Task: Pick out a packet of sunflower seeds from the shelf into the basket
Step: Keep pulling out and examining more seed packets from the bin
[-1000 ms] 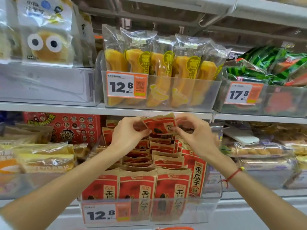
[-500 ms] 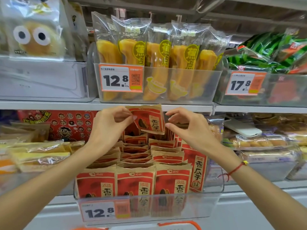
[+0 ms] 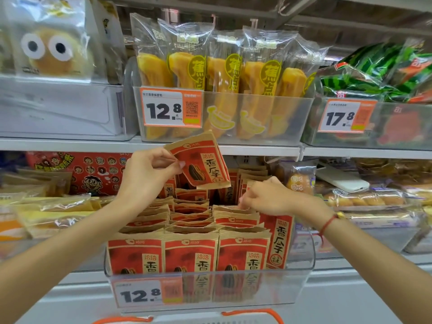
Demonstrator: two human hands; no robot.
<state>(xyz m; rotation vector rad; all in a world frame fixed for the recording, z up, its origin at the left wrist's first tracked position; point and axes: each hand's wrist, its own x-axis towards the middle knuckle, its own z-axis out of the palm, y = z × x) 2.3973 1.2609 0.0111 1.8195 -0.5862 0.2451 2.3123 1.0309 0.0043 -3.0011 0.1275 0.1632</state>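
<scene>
My left hand [image 3: 149, 174] pinches the left edge of a red and brown sunflower seed packet [image 3: 205, 164] and holds it tilted above the rows of like packets. Those packets [image 3: 191, 256] stand in a clear plastic bin [image 3: 301, 274] on the lower shelf. My right hand [image 3: 264, 197] rests lower on the tops of the packets at the bin's right side, fingers curled down among them; I cannot tell if it grips one. Two orange basket handles [image 3: 252, 314] peek in at the bottom edge.
A bin of banana bread bags [image 3: 224, 73] sits on the shelf above, its white shelf edge [image 3: 70, 145] just over the raised packet. Watermelon-print bags [image 3: 378, 71] lie at upper right. Bread packs [image 3: 46, 213] flank the seed bin left and right.
My left hand has lifted the packet up out of the bin alone. My right hand let go of it and dropped down to the packets at the right.
</scene>
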